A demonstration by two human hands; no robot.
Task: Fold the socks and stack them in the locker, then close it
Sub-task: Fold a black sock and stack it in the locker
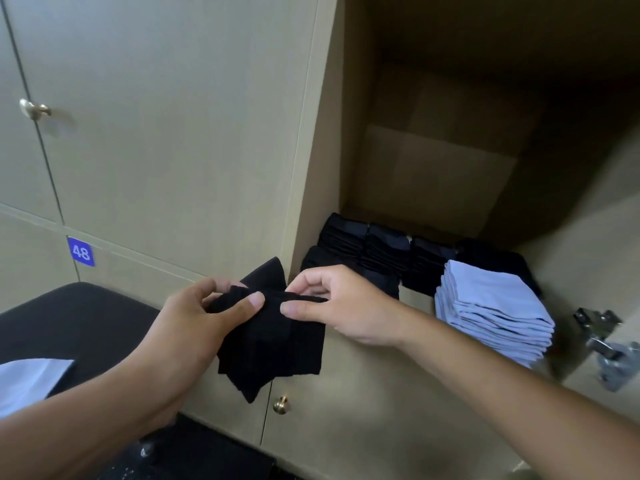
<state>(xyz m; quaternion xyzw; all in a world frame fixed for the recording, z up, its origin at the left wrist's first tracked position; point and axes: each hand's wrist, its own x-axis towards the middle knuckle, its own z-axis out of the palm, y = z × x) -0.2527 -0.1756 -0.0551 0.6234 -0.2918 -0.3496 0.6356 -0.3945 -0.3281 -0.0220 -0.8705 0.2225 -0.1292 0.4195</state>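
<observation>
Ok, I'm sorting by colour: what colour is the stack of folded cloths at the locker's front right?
Pale blue: the stack of folded cloths, clearest in the head view.

- Location type: locker room or changing area, fitted with built-in storage lockers.
- Evidence 1: beige laminate locker doors [166,126] cover the wall in a grid, each with a small brass knob [34,109].
- Evidence 2: a blue number plate [80,251] reading 48 marks 1 door.
- Evidence 3: the open locker [433,174] shows a plain box interior and a metal door hinge [604,344].
</observation>
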